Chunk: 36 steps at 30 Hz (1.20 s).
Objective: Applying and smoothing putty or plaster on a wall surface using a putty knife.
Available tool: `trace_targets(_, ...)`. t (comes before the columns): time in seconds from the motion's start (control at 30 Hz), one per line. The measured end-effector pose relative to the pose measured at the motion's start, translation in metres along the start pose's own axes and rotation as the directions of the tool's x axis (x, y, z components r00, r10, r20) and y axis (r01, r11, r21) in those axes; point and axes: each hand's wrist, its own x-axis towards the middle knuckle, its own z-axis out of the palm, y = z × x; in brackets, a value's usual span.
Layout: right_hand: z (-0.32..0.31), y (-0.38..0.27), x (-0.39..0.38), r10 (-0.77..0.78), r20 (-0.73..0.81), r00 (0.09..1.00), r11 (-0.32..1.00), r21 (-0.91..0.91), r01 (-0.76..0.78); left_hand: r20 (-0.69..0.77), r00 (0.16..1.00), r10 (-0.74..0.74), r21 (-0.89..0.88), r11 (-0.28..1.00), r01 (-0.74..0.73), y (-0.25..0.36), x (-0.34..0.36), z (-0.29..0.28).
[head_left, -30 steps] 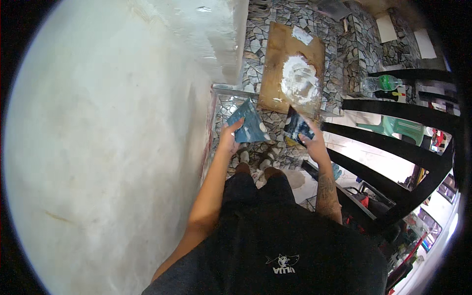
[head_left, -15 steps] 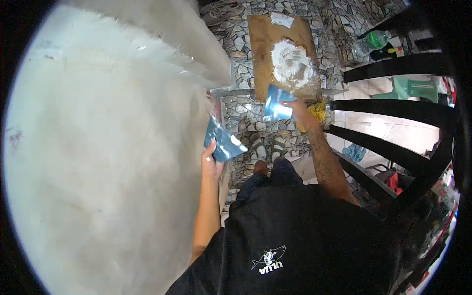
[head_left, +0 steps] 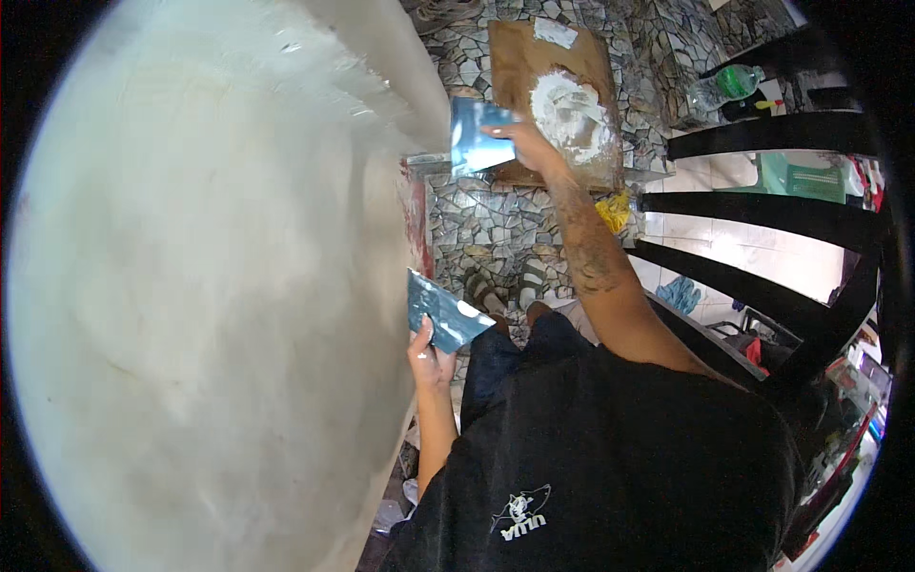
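Observation:
My left hand (head_left: 432, 357) is closed on a dark blue flat spreader blade (head_left: 448, 319), which carries dabs of white paste and lies close to the edge of the pale plastered wall (head_left: 238, 238). White smears mark the fingers. Farther forward, my right hand (head_left: 524, 140) grips a second, shiny blue spreader blade (head_left: 470, 148) beside the wall's corner. That blade partly covers the left edge of a brown board (head_left: 510, 57). On the board a patch of white paste (head_left: 572, 114) is spread out.
Stone-patterned steps (head_left: 477, 224) run beneath my feet. Black railing bars (head_left: 762, 210) curve along the right side. A yellow cloth (head_left: 615, 212) lies near the railing. A clear bottle with a green label (head_left: 729, 84) rests at the upper right, with a green plastic stool (head_left: 815, 179) below.
My right hand has carried its blade forward and left, from the board's near edge to the wall's corner. The left hand and its blade have come slightly nearer to me.

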Motion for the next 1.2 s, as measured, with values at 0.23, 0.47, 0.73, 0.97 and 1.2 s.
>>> trace_targets(0.23, -0.008, -0.054, -0.053, 0.116, -0.019, 0.993, 0.985, 0.133, -0.113, 0.036, 0.995, -0.093, -0.011, 0.996, 0.093, 0.001, -0.004, -0.001)
trace_targets(0.47, 0.036, -0.131, -0.162, -0.211, -0.110, 0.971, 0.977, -0.036, 0.208, 0.221, 0.966, 0.132, 0.177, 0.969, -0.173, 0.036, -0.008, 0.058)
trace_targets(0.73, 0.063, -0.127, -0.280, -0.500, -0.164, 0.851, 0.845, -0.307, 0.437, 0.372, 0.917, 0.142, 0.163, 0.963, -0.215, 0.042, -0.024, 0.135)
trace_targets(0.97, 0.068, -0.137, -0.310, -0.634, 0.119, 0.764, 0.596, -0.555, 0.580, 0.381, 0.916, 0.127, 0.188, 0.959, -0.211, 0.033, -0.037, 0.140)
trace_targets(1.2, 0.069, -0.137, -0.311, -0.585, 0.485, 0.650, 0.247, -0.657, 0.712, 0.417, 0.908, 0.049, 0.197, 0.970, -0.142, 0.039, -0.048, 0.134)
